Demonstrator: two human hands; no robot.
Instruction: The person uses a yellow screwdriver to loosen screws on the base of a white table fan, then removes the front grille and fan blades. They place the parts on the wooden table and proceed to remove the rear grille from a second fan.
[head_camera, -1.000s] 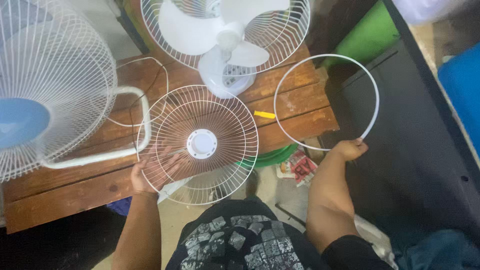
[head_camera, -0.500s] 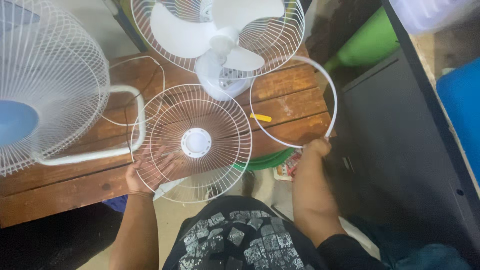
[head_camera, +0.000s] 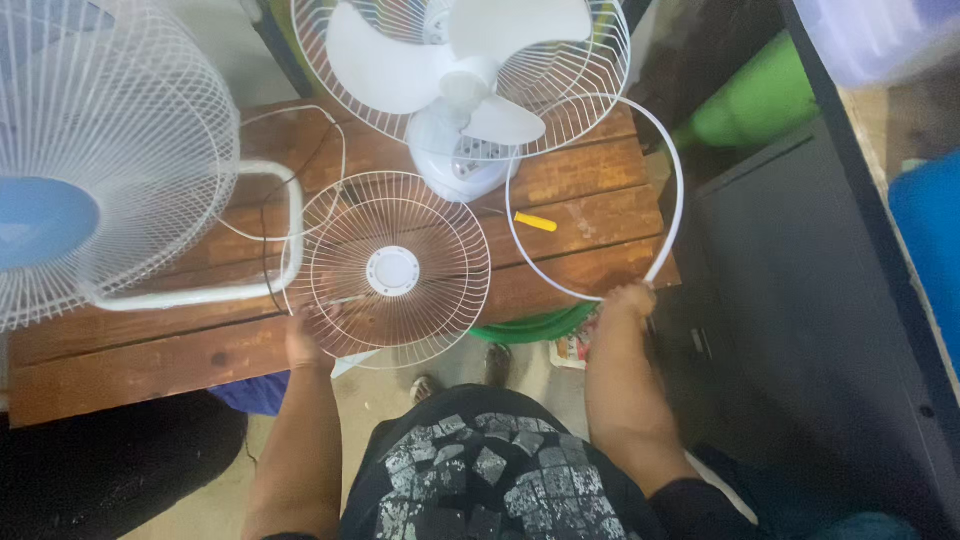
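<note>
Head view shows my left hand (head_camera: 305, 335) closed on the lower left rim of the round wire fan guard (head_camera: 388, 268), which lies flat on the wooden table (head_camera: 120, 350). My right hand (head_camera: 628, 300) is clamped on the bottom of the white plastic ring (head_camera: 676, 190), held over the table's right end beside the open fan (head_camera: 460, 90); a yellow tool (head_camera: 536, 221) lies inside the ring.

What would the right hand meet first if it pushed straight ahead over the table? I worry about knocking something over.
Probably the yellow tool lying inside the white ring that the right hand holds; beyond it, the fan base. Depth is uncertain.
</note>
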